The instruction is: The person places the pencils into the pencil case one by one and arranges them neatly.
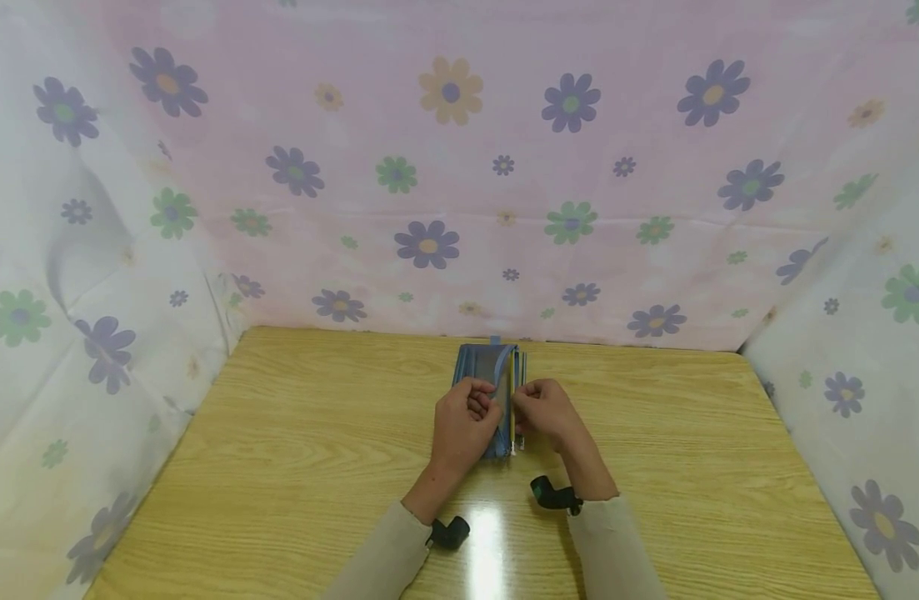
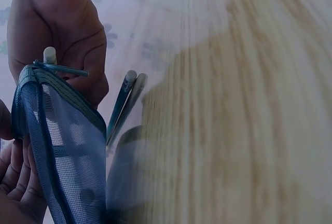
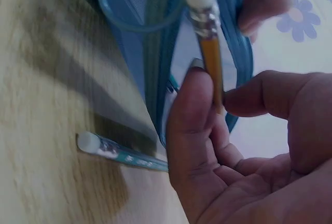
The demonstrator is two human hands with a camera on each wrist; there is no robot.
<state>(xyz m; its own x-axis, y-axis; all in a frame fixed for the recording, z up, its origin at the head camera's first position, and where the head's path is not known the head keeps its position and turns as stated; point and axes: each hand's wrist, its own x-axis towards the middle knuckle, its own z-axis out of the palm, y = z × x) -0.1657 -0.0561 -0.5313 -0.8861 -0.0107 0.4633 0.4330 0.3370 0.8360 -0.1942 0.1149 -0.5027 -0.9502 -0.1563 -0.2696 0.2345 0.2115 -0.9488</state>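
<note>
A blue mesh zip pencil case (image 1: 465, 360) stands on the table, its zipped opening parted in the right wrist view. My left hand (image 1: 465, 421) pinches the edge of the case; in the left wrist view its curled fingers (image 2: 21, 177) are partly behind the mesh. Between the thumb and fingers of my right hand (image 1: 547, 408) is a yellow pencil (image 3: 210, 53) with a white eraser, held beside the opening. Its far part is hidden by the hand. A teal pencil (image 3: 137, 158), also white-tipped, lies on the table right of the case.
The wood-grain table (image 1: 317, 433) is bounded at the back and sides by a flowered cloth (image 1: 504, 192). A black wrist camera (image 1: 450, 533) sits on the left wrist, and another black camera (image 1: 552, 493) on the right.
</note>
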